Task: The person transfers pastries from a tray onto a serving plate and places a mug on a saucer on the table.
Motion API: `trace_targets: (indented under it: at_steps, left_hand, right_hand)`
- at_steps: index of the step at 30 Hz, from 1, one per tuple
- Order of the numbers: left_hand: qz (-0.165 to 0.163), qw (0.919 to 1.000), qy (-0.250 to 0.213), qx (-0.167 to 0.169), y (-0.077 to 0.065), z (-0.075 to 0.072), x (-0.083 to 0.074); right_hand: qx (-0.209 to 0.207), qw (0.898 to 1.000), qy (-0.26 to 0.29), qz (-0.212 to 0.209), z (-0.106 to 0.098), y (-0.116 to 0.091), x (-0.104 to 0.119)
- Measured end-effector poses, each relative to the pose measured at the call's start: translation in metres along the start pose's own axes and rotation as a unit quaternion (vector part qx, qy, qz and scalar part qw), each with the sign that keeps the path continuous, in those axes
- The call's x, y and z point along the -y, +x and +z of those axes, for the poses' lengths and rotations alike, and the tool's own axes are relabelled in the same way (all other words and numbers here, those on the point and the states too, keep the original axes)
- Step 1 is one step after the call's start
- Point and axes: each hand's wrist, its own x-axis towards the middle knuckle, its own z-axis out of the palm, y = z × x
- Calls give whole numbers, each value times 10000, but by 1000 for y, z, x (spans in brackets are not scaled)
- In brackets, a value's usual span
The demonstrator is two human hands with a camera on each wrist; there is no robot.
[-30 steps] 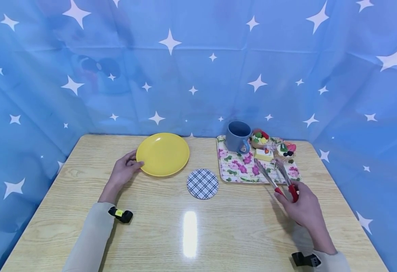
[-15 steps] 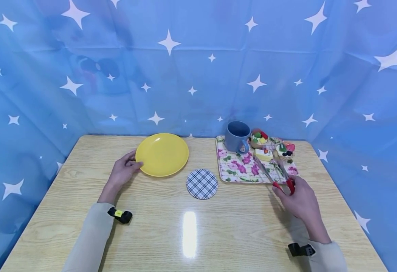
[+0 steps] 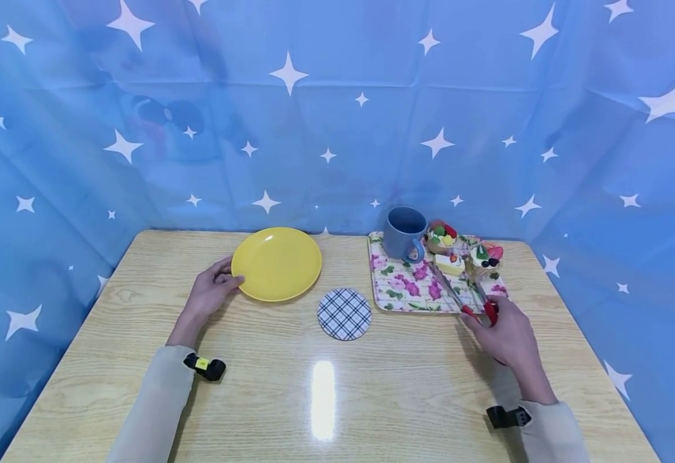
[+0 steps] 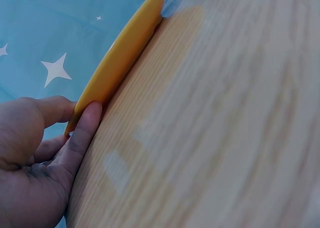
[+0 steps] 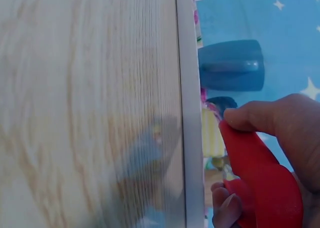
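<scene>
At the left, my left hand (image 3: 210, 289) pinches the near-left rim of a yellow plate (image 3: 276, 263); thumb and fingers meet the rim in the left wrist view. My right hand (image 3: 508, 334) holds red-handled tongs (image 5: 250, 163) over the near edge of a flowered tray (image 3: 392, 299). The tong arms are spread, their tips at either side of a small yellow-and-white cake slice (image 3: 449, 264); whether they touch it I cannot tell. Two fruit-topped tarts, a far tart (image 3: 441, 238) and a right tart (image 3: 484, 256), sit beside the slice.
A blue mug (image 3: 404, 235) stands upright at the tray's back left, its handle towards the cake. Between plate and tray lies a round checked coaster (image 3: 344, 314). A blue star-patterned curtain (image 3: 337, 116) hangs behind the wooden table (image 3: 256, 386).
My right hand has moved forward and slightly left with the tongs, bringing the spread tips alongside the cake slice. The left hand and plate have stayed in place.
</scene>
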Motion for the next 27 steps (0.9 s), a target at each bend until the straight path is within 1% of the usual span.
trace_targets:
  at_steps: [4, 8, 15, 27]
  left_hand:
    - [-18, 10000, 5, -23, 1, 0, -1]
    - [-51, 10000, -28, -28, 1, 0, 0]
    - [26, 10000, -22, -5, 1, 1, 0]
    - [102, 9999, -68, 8, -3, 0, -2]
  right_hand:
    - [62, 10000, -7, 60, 2, 3, -1]
    - [36, 10000, -4, 75, 4, 6, -1]
    - [-125, 9999, 33, -7, 6, 7, -1]
    - [-127, 9999, 68, -30, 6, 5, 0]
